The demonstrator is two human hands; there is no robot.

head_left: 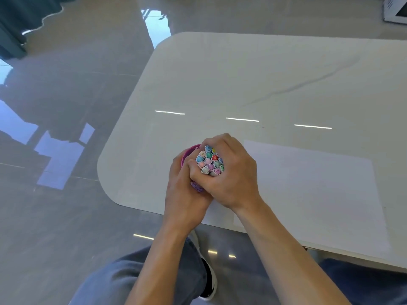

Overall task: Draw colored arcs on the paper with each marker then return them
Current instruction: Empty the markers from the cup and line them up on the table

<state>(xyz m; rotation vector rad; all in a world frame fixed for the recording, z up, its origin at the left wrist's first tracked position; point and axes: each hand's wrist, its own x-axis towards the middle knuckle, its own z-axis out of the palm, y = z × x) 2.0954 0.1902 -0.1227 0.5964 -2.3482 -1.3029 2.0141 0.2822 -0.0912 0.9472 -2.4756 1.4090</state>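
A pink-purple cup (191,150) stands near the front left corner of the white table (242,73), packed with several markers (209,161) whose coloured caps point up. My left hand (185,194) grips the cup's near side from below left. My right hand (229,172) is curled round the bundle of markers from the right, fingers wrapped over their tops. A blank white sheet of paper (308,190) lies just right of the cup, reaching the table's front edge.
The table's rounded front-left edge (103,172) is close to the cup. Glossy grey floor lies to the left. My knees and a shoe (209,278) show under the front edge. A white box (394,9) sits at the far right.
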